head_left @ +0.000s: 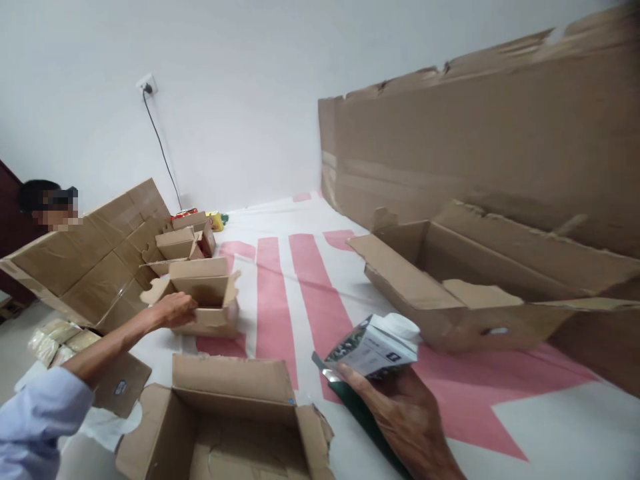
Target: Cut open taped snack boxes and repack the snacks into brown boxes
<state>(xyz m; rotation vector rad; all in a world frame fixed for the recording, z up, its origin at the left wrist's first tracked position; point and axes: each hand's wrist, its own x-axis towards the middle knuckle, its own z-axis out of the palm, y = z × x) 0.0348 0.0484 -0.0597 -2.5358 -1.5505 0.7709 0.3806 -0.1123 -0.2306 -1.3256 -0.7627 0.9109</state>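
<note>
My left hand [176, 309] is at the near left rim of a small open cardboard box [215, 321], its fingers curled over the edge. In my right hand [400, 410] is a printed carton [373, 350] with a white top, tilted, with a dark green packet [357, 410] under my thumb along its left side. Closest to me stands a larger open cardboard box [230, 380], flaps spread. Its visible inside holds nothing. To the right of the carton is a long open cardboard box [440, 327].
A tall cardboard sheet [475, 127] leans along the right, another cardboard panel [100, 247] along the left. Behind the small box are more open boxes [177, 245] and a yellow packet [215, 221]. A person [47, 203] is at far left. Wrapped packs [57, 337] lie lower left.
</note>
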